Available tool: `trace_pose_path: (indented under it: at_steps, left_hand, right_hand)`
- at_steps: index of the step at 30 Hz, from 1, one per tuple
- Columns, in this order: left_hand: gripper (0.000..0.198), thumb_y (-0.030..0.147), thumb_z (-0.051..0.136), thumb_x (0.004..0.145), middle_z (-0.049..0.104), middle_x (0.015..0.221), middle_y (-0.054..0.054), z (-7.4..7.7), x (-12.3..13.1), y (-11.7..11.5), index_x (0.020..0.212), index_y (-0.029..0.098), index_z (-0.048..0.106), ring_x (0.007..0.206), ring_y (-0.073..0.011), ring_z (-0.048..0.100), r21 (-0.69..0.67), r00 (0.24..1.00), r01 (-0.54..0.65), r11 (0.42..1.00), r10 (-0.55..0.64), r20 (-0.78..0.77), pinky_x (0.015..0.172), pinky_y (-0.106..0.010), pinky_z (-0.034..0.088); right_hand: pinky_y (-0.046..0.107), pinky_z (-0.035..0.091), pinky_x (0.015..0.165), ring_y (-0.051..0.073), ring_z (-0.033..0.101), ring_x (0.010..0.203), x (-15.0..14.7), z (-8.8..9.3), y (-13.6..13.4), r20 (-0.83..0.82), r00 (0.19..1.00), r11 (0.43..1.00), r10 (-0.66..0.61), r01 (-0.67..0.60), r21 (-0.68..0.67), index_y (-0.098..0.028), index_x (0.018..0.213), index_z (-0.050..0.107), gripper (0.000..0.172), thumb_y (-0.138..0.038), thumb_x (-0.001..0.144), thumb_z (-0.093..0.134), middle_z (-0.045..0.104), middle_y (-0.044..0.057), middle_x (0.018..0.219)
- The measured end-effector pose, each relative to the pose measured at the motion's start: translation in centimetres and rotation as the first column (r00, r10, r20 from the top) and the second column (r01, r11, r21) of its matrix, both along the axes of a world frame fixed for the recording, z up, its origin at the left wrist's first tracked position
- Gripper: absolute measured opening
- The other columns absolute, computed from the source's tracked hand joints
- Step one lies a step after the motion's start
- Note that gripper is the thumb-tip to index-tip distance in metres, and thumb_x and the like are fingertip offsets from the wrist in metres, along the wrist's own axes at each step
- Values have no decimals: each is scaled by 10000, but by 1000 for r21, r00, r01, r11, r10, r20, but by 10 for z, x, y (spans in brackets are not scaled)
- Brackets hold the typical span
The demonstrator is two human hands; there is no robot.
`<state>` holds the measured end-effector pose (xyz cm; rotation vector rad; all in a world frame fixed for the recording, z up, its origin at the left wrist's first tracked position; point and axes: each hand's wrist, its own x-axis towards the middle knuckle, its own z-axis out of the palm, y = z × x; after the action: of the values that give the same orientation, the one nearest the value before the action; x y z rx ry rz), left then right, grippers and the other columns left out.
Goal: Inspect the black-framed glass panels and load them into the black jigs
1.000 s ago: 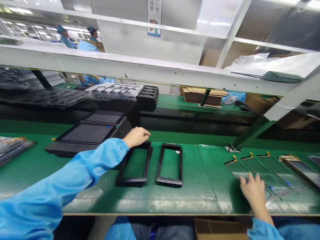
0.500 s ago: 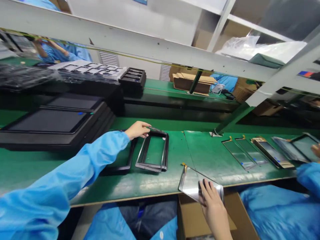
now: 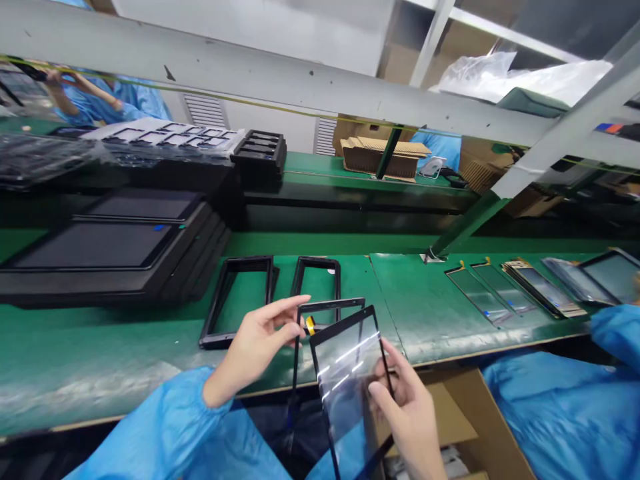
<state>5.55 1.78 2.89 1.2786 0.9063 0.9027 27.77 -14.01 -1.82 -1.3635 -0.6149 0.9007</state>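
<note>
While partly open, left hand [image 3: 253, 350] pinching a black frame [image 3: 330, 305], right hand [image 3: 410, 427] gripping a glass panel [image 3: 345, 373]

Glossy glass on the panel [image 3: 345, 373], bright streaks of glare right across it! Next, the thin black frame [image 3: 330, 304]: matt plastic, by the look of it, though hard to be sure from this angle. Smooth, faintly shiny green on the table [image 3: 430, 313]. Soft, crinkled blue cloth on the sleeve [image 3: 565, 400]. Rough brown cardboard on the box [image 3: 453, 413].
</note>
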Motion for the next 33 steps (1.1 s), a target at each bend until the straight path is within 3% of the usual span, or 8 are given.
trace_pose_path:
  at_steps: [6, 13, 21, 33]
  left_hand:
    - [322, 277, 830, 856, 740, 849, -50, -5, -6, -12, 1176, 251, 856, 717, -178, 693, 102, 997, -66, 993, 62, 45, 626, -267, 634]
    - [301, 274, 813, 895, 697, 902, -44, -10, -10, -18, 1190, 314, 859, 784, -186, 707, 134, 995, -20, 991, 7, 99, 685, -281, 641]
    - [438, 383, 884, 841, 749, 844, -64, -4, -7, -23, 1252, 238, 835, 734, -164, 677, -116, 988, 50, 992, -32, 148, 619, -219, 599]
    - [457, 340, 923, 811, 745, 891, -35, -17, -7, -24, 1256, 295, 827, 753, -151, 738, -266, 976, 46, 963, 14, 220, 613, -207, 632]
  right_hand:
    - [211, 477, 424, 105, 596, 521, -20, -12, 6, -82, 997, 1000, 0, -3, -29, -228, 1383, 693, 679, -413, 773, 926, 673, 2, 892]
    - [190, 465, 424, 82, 589, 503, -26, -12, 5, -75, 997, 999, -14, 11, -40, -252, 1411, 682, 687, -448, 794, 913, 679, -2, 914]
    - [234, 587, 587, 116, 623, 650, -37, -14, 3, 0, 996, 996, -92, 92, -10, -287, 1452, 657, 706, -450, 815, 912, 684, 3, 953]
    - [209, 557, 517, 116, 616, 625, -43, -15, 2, 38, 995, 993, -95, 97, -63, -282, 1495, 635, 721, -456, 841, 882, 691, 15, 961]
